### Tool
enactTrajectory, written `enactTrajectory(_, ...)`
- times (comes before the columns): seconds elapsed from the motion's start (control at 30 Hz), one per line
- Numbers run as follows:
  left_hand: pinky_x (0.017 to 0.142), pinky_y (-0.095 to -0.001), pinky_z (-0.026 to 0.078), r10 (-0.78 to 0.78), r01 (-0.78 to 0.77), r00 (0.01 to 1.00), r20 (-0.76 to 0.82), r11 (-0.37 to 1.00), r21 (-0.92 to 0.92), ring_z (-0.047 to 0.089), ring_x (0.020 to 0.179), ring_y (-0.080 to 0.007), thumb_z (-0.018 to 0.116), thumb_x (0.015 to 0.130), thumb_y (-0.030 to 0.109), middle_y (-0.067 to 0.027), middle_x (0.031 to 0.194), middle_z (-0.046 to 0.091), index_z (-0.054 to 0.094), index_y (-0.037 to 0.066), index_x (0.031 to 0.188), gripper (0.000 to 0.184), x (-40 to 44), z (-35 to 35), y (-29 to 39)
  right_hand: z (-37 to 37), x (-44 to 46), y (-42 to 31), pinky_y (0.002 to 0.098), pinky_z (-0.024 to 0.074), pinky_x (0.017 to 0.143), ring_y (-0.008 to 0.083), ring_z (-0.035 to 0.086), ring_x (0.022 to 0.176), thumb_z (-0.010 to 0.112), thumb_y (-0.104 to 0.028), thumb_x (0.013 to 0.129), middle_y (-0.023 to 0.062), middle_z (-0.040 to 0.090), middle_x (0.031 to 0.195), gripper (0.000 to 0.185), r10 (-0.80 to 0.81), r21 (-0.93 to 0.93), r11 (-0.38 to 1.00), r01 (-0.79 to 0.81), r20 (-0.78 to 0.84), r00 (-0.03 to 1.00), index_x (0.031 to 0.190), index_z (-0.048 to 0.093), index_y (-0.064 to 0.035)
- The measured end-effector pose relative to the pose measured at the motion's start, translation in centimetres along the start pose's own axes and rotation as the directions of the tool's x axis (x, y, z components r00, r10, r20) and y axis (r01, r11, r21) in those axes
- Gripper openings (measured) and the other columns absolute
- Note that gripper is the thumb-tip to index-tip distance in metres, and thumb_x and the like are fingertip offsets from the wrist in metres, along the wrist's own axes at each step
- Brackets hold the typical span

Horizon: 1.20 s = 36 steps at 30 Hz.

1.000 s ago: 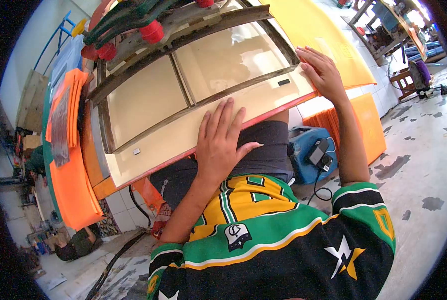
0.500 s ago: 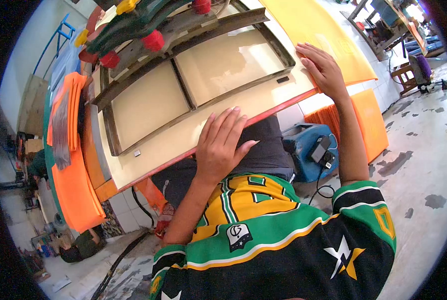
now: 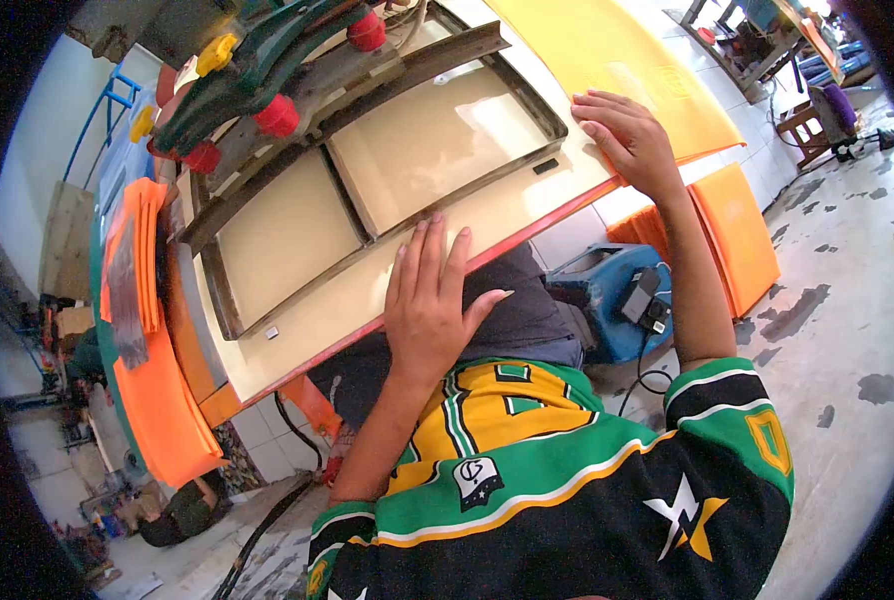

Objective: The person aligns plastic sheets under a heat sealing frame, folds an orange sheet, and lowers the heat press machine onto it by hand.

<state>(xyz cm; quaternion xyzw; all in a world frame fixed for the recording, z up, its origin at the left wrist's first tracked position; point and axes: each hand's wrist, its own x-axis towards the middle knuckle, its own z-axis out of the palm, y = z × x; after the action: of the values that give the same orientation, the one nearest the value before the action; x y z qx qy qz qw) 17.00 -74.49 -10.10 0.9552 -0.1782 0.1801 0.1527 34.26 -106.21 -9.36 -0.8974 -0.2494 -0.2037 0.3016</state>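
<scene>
A dark metal frame (image 3: 367, 235) with a middle bar lies on a cream board (image 3: 487, 220) with a red edge. My left hand (image 3: 427, 300) rests palm down on the board's near edge, its fingers stretched toward the frame and its thumb out to the side. Nothing is in it. My right hand (image 3: 632, 145) lies at the board's right end, beside a yellow sheet (image 3: 627, 75), fingers extended and holding nothing. A small black piece (image 3: 546, 167) and a small pale piece (image 3: 272, 333) sit on the board outside the frame.
A green arm (image 3: 257, 85) with red knobs (image 3: 276, 115) and a metal bar stands over the frame's far side. Orange sheets (image 3: 167, 415) hang at the left; an orange stack (image 3: 735, 235) is at the right. Below is a blue case (image 3: 607, 320) with a black adapter and cable.
My left hand has moved a little farther onto the board, its fingertips nearer the frame. My right hand stays at the board's right end. The camera view has shifted slightly.
</scene>
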Motion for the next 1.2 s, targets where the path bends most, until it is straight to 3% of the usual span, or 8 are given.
enactTrajectory(0.1,0.119,-0.0509,0.037,0.003,-0.003,1.000,0.012,1.000,0.019,0.044,0.145,-0.0376,0.073,0.085,0.058,-0.0183,0.157,0.046,0.052,0.010,0.148,0.082,0.0,0.1,0.0,0.0,0.1,0.0,0.0420,0.0462,0.110,0.0256,0.063,0.129,0.065,-0.027,0.099,0.0058,0.074,0.126,0.027,-0.023,-0.031,0.999,0.024,0.007,1.000,0.116,0.078,-0.0101)
enactTrajectory(0.2,0.118,-0.0506,0.038,0.008,-0.008,1.000,0.004,0.999,0.034,0.044,0.145,-0.0374,0.072,0.085,0.059,-0.0176,0.156,0.046,0.051,0.011,0.149,0.082,0.0,0.1,0.0,-0.2,0.2,-0.5,0.0420,0.0478,0.109,0.0287,0.063,0.130,0.065,-0.019,0.100,0.0097,0.074,0.127,0.025,-0.013,-0.038,0.999,0.014,0.029,0.999,0.118,0.077,-0.0060)
enactTrajectory(0.27,0.117,-0.0505,0.038,0.006,-0.006,1.000,-0.002,0.999,0.044,0.045,0.144,-0.0373,0.071,0.085,0.060,-0.0174,0.156,0.046,0.051,0.012,0.149,0.083,0.0,0.2,0.1,0.0,0.2,-0.4,0.0415,0.0468,0.110,0.0237,0.063,0.129,0.064,-0.029,0.100,0.0049,0.074,0.126,0.028,0.007,-0.051,0.999,-0.006,0.013,1.000,0.115,0.078,-0.0105)
enactTrajectory(0.6,0.116,-0.0475,0.039,0.020,-0.018,0.999,-0.025,0.997,0.072,0.049,0.139,-0.0352,0.068,0.086,0.063,-0.0180,0.152,0.050,0.053,0.009,0.147,0.082,0.1,0.1,0.1,-0.2,0.5,-0.7,0.0426,0.0457,0.111,0.0275,0.061,0.132,0.059,-0.030,0.103,0.0064,0.072,0.131,0.031,0.012,-0.085,0.996,-0.006,0.064,0.998,0.119,0.076,-0.0113)
enactTrajectory(0.9,0.115,-0.0490,0.039,0.012,-0.012,1.000,-0.009,1.000,0.027,0.046,0.141,-0.0369,0.070,0.083,0.064,-0.0173,0.154,0.047,0.050,0.013,0.150,0.086,0.1,0.2,0.1,-0.5,0.5,-0.6,0.0439,0.0401,0.115,0.0273,0.056,0.137,0.058,-0.031,0.103,0.0069,0.069,0.137,0.033,0.006,-0.107,0.994,0.004,0.091,0.996,0.125,0.074,-0.0116)
enactTrajectory(1.1,0.114,-0.0501,0.039,-0.003,-0.001,0.998,0.057,0.998,0.064,0.046,0.140,-0.0371,0.069,0.084,0.066,-0.0179,0.155,0.046,0.049,0.014,0.151,0.088,0.0,0.0,-0.2,-0.9,0.4,-0.9,0.0528,0.0327,0.120,0.0278,0.053,0.141,0.053,-0.032,0.103,0.0042,0.065,0.144,0.038,-0.029,-0.141,0.988,0.058,0.203,0.979,0.131,0.071,-0.0146)
enactTrajectory(1.2,0.113,-0.0504,0.040,-0.003,-0.003,0.997,0.076,0.997,0.078,0.047,0.140,-0.0371,0.068,0.085,0.068,-0.0182,0.156,0.046,0.049,0.014,0.152,0.088,-0.1,-0.1,-0.3,-1.1,0.6,-1.5,0.0524,0.0316,0.121,0.0287,0.052,0.142,0.053,-0.031,0.102,0.0049,0.065,0.143,0.037,-0.023,-0.167,0.984,0.061,0.221,0.975,0.131,0.071,-0.0153)
